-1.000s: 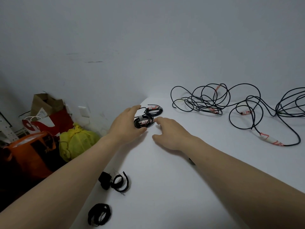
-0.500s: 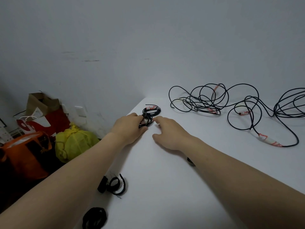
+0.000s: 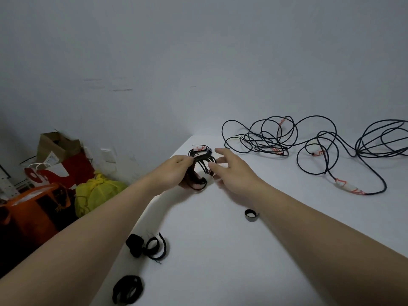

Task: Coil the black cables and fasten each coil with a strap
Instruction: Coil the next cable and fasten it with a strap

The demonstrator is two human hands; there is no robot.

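My left hand point(image 3: 174, 171) grips a small coiled black cable point(image 3: 199, 173), lifted and tilted on edge near the far left corner of the white table point(image 3: 220, 250). A second strapped coil point(image 3: 199, 150) lies flat just behind it. My right hand point(image 3: 231, 171) hovers beside the held coil with its fingers spread, touching or nearly touching it. Loose black cables point(image 3: 265, 138) with red-marked white tags sprawl across the far right of the table. Black straps lie nearer me: a curled strap point(image 3: 251, 215), a pair of straps point(image 3: 146, 246) and a strap loop point(image 3: 127, 291).
The table's left edge runs diagonally from the far corner toward me. On the floor to the left stand a yellow bag point(image 3: 97, 193), an orange bag point(image 3: 31, 208), a red bag point(image 3: 66, 171) and a brown paper bag point(image 3: 57, 144). A grey wall rises behind.
My left hand has closed round the near coil and tipped it up off the table. The right hand has moved slightly forward beside it. A curled strap now shows beside my right forearm.
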